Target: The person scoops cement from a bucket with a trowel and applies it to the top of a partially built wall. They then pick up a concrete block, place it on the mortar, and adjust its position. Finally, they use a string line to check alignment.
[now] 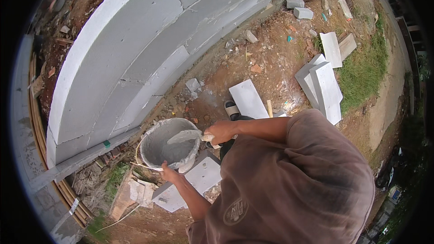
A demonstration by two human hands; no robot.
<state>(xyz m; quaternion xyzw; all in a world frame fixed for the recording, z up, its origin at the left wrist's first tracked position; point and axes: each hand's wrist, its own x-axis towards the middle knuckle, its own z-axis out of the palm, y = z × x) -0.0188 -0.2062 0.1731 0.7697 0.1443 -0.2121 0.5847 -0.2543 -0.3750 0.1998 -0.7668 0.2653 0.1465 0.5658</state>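
Note:
A round bucket (192, 157) of wet grey mortar (158, 141) stands by the foot of a grey block wall. My left hand (169, 172) is closed at its near rim, thumb up, with most fingers hidden. In my right hand (221, 132) is the handle of a trowel (183, 136), its blade coated with mortar and lying over the inside of the bucket. Beneath and beside the bucket lies a pale block (199, 178). A thin bucket handle hangs down on the left side.
The block wall (122, 58) curves along the left and top. White blocks (248, 99) lie on the dirt, with a stack (325, 86) farther right near grass (361, 74). Bamboo poles (72, 201) lean at lower left. Rubble and a broken board (122, 192) lie close by.

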